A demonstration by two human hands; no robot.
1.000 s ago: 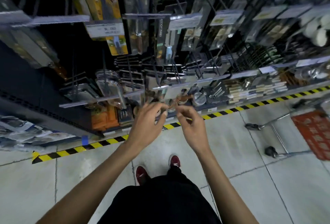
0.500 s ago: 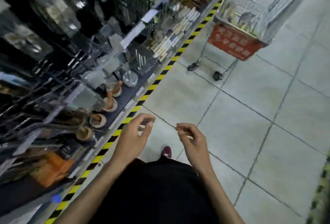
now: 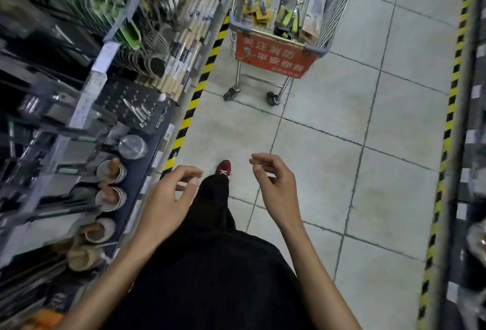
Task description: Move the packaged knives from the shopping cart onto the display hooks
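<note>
A wire shopping cart [image 3: 326, 6] with a red sign on its front stands ahead in the aisle. Several packaged knives [image 3: 286, 17] lie in it, some on yellow cards, some with green handles. My left hand [image 3: 168, 198] and my right hand [image 3: 276, 187] hang in front of me over the tiled floor, well short of the cart. Both hold nothing, with fingers loosely curled. The display racks with hooks [image 3: 65, 48] fill the left side, blurred.
Shelves on the left carry rolling pins [image 3: 181, 50], a metal pot [image 3: 132, 146] and wooden mortars [image 3: 110, 171]. Yellow-black tape [image 3: 194, 100] edges the shelf base. Another shelf [image 3: 468, 171] borders the aisle on the right. Tiled floor lies between me and the cart.
My view has swung from the hook display to the aisle and the cart. My hands have left the hooks, dropped and moved apart, holding nothing.
</note>
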